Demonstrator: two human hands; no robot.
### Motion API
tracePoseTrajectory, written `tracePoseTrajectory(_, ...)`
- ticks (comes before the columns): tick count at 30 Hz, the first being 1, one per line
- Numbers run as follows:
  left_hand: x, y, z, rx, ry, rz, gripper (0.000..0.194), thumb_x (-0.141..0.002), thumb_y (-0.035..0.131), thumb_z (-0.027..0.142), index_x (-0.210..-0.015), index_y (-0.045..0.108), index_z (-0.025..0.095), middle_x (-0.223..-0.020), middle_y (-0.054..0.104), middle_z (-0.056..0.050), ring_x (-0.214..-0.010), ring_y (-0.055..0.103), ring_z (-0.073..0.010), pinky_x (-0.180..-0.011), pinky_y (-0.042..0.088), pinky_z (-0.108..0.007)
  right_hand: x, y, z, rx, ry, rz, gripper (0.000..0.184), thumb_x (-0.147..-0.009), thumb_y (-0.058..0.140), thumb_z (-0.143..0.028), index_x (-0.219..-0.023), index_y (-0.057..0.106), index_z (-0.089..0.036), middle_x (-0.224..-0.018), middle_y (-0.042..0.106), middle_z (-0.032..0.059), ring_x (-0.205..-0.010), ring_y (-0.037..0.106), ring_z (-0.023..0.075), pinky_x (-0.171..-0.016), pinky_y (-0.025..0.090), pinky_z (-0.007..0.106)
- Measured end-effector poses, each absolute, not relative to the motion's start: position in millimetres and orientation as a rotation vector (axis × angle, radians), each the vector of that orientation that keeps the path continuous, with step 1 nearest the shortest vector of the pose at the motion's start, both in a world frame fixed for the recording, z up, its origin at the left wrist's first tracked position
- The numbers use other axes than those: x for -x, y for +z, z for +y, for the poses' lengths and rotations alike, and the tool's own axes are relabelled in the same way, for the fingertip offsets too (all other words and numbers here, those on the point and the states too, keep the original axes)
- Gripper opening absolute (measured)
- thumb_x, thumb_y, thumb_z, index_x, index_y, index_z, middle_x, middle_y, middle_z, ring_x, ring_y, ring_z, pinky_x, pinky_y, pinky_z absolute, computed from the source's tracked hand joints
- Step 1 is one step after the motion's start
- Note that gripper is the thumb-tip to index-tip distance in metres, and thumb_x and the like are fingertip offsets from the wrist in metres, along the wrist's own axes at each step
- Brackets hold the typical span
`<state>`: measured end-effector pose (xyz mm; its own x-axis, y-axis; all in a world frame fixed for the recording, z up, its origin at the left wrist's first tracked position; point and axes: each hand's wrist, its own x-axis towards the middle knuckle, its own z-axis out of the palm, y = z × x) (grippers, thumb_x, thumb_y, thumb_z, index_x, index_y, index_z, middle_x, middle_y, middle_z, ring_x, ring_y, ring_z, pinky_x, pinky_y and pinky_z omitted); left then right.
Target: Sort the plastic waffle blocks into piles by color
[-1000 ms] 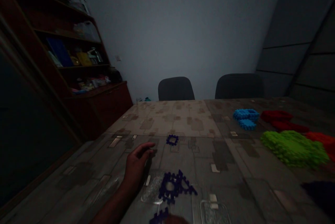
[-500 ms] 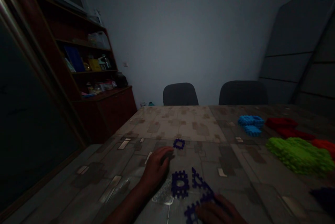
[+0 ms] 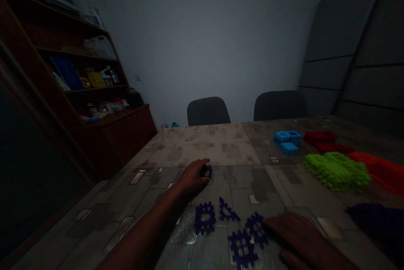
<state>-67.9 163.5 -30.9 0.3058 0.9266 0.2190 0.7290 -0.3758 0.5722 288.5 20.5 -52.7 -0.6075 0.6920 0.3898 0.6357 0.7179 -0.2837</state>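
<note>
Toward the worktop (image 3: 240,148)'s near edge, dark violet plastic lattice pieces (image 3: 205,218) lay just beside the flat, open right hand (image 3: 303,240); the left hand (image 3: 192,176) closed on a small lattice ring (image 3: 206,172).

Long table (image 3: 232,152) under a mottled grey-and-beige patchwork cover. Near the front edge, 5 dark purple interlocking pieces (image 3: 205,218) around a crinkled clear plastic sheet (image 3: 184,228). Further right, a blue heap (image 3: 287,141), a red heap (image 3: 320,137), a lime green heap (image 3: 336,172), an orange-red heap (image 3: 378,173) and a dark purple heap (image 3: 375,223).
</note>
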Motion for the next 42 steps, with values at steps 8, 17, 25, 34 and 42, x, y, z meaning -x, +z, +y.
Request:
tracePoseTrajectory(8,27.6,-6.6,64.5,-2.282,0.811,1.211,0.067,-0.078,0.077,0.019,-0.140,0.053,0.025,-0.140,0.061,-0.011,-0.129,0.057,-0.0281,-0.111,0.043,-0.045,-275.4,-61.3,31.4,1.078,0.106,-2.494,0.049,-0.091,0.057,-0.015,-0.138,0.060,-0.028,-0.130,0.067,0.0086,-0.114,0.065,0.0277,-0.097,0.056,0.046)
tracePoseTrajectory(17,-38.2,-52.2,16.1,-2.691,0.529,0.460,0.033,-0.107,0.033,0.038,-0.132,0.051,0.028,-0.126,0.073,-0.005,-0.123,0.064,-0.0164,-0.118,0.033,-0.035,-286.2,-65.5,36.9,1.244,0.342,-2.418,0.047,-0.101,0.048,-0.029,-0.147,0.051,-0.021,-0.148,0.052,0.0149,-0.137,0.048,0.0324,-0.112,0.042,0.059)
tracePoseTrajectory(25,12.9,-39.4,26.6,-2.606,0.881,0.866,0.044,-0.094,0.053,0.014,-0.136,0.046,0.026,-0.127,0.067,-0.009,-0.122,0.060,-0.0224,-0.113,0.041,-0.043,-268.5,-44.8,34.4,1.088,0.641,-2.535,0.062,-0.097,0.057,-0.024,-0.156,0.036,-0.024,-0.155,0.043,0.0125,-0.145,0.034,0.0276,-0.120,0.031,0.053)
tracePoseTrajectory(34,10.1,-46.0,33.4,-2.553,0.890,0.911,0.029,-0.095,0.046,0.011,-0.119,0.057,0.024,-0.114,0.070,-0.006,-0.109,0.063,-0.0205,-0.109,0.039,-0.046,-287.3,-30.9,34.5,1.243,0.568,-2.428,0.073,-0.092,0.065,-0.031,-0.157,0.034,-0.026,-0.143,0.053,0.0141,-0.135,0.045,0.0334,-0.114,0.036,0.056)
tracePoseTrajectory(42,10.7,-42.2,31.9,-2.567,0.918,0.875,0.028,-0.095,0.049,0.011,-0.119,0.059,0.022,-0.113,0.071,-0.007,-0.106,0.063,-0.0209,-0.105,0.042,-0.045,-283.9,-43.2,12.3,0.884,0.692,-2.607,0.095,-0.084,0.077,-0.045,-0.161,0.023,-0.031,-0.141,0.055,0.0136,-0.127,0.052,0.0364,-0.112,0.037,0.054)
